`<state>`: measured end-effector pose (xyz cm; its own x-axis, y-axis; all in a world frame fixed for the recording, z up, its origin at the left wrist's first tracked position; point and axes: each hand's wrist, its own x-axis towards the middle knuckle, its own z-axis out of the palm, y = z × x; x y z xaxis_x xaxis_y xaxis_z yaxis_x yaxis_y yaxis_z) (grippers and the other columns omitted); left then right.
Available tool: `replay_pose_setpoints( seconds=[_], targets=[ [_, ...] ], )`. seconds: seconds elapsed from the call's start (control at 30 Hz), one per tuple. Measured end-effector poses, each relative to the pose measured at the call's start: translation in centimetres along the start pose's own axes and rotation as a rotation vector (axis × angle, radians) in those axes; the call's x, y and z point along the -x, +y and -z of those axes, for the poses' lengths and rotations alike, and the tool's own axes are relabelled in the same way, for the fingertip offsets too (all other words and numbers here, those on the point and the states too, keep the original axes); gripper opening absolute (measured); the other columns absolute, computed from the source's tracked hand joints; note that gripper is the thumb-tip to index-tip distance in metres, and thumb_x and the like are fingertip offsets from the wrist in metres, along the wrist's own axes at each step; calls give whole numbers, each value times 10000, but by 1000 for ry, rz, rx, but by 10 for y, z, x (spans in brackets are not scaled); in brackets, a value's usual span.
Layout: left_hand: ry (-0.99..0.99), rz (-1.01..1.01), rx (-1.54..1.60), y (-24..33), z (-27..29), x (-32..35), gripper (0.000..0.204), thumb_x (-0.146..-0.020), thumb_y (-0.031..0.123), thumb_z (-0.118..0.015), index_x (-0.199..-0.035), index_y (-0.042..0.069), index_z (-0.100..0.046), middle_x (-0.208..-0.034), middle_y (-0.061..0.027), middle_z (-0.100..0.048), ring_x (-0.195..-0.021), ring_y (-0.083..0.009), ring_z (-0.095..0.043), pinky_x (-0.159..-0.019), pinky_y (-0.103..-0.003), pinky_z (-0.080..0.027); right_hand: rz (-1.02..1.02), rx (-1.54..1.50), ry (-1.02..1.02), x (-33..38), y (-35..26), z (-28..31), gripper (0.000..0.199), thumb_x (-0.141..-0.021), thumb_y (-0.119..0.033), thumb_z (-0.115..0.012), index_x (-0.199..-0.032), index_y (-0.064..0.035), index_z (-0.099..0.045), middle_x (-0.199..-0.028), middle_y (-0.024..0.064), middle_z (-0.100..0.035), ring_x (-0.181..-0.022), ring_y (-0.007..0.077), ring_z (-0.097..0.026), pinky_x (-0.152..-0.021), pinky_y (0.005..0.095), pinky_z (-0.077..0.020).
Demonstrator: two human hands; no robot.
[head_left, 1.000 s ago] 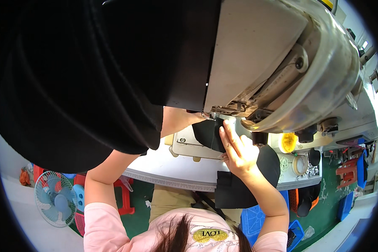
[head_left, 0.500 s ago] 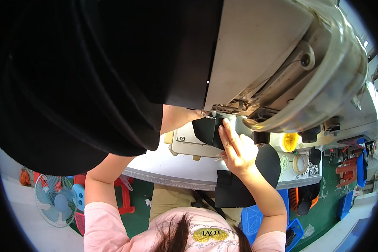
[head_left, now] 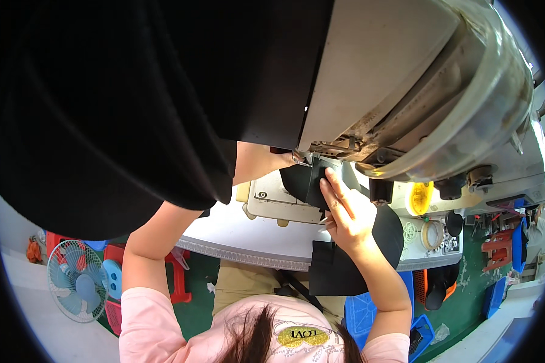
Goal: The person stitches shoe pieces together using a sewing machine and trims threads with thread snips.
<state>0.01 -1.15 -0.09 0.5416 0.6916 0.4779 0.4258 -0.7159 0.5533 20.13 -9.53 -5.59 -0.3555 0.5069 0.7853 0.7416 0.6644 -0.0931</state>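
Observation:
My right hand (head_left: 350,216) lies on a black fabric piece (head_left: 318,184) under a sewing machine head (head_left: 381,78). Its index and middle fingers are stretched out and pressed flat on the fabric. The other fingers curl around a thin, pale, pointed tool (head_left: 323,221), whose kind I cannot make out. From behind a large dark shape at the upper left comes my left hand (head_left: 261,162), reaching to the fabric beside the presser foot (head_left: 301,158); its fingers are mostly hidden. A larger black fabric piece (head_left: 339,272) hangs over the table edge under my right forearm.
The white table (head_left: 224,233) has a ruler strip along its curved front edge. A yellow round dish (head_left: 419,198) and a tape roll (head_left: 432,235) lie to the right. A fan (head_left: 79,284) stands at left; blue crates (head_left: 422,333) and an orange basket (head_left: 421,284) sit at lower right.
The whole view has shifted slightly. My right hand still presses the black fabric by the presser foot, and my left hand remains at about the same place.

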Motion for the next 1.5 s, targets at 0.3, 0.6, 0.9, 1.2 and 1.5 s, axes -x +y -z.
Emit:
replay_pose_setpoints(
  seconds=[0.3, 0.6, 0.9, 1.2, 1.5],
  targets=[
    [512, -547, -437, -22, -59, 51, 363, -672, 303, -730, -951, 141, -565, -1188, -69, -486, -1057, -263, -484, -948, -495, -290, 24, -82, -32, 3, 0, 13, 352, -551, 11, -641, -902, 11, -659, -963, 134, -656, -624, 173, -610, -543, 265, -492],
    [434, -661, -568, -5, -44, 55, 136, -688, 93, -622, -819, 70, -650, -862, -15, -613, -800, -139, -565, -744, -318, -389, 53, -70, -58, 1, 1, 18, 298, -601, -18, -637, -897, -9, -671, -937, 126, -658, -754, 213, -649, -627, 281, -515],
    [422, -591, -544, -5, -45, 44, 155, -698, 90, -654, -847, 47, -653, -881, -33, -611, -822, -154, -561, -719, -314, -426, 71, -34, -17, -8, 14, 11, 417, -549, -17, -649, -964, -45, -666, -955, 116, -648, -768, 243, -638, -669, 317, -512],
    [391, -472, -317, -25, -49, 24, 125, -665, 50, -680, -782, 33, -638, -832, -51, -602, -801, -198, -569, -708, -363, -439, -197, -77, -144, 23, 67, -21, 357, -736, 75, -624, -1054, -86, -628, -939, 78, -652, -724, 190, -641, -594, 266, -510],
    [327, -165, 1, -65, -50, 28, 248, -766, 81, -618, -995, 0, -575, -992, -173, -568, -978, -341, -501, -843, -404, -385, -61, 152, 27, 13, 49, 30, 139, -769, -21, -618, -905, -41, -643, -820, 111, -615, -726, 276, -593, -676, 307, -476]
  ],
)
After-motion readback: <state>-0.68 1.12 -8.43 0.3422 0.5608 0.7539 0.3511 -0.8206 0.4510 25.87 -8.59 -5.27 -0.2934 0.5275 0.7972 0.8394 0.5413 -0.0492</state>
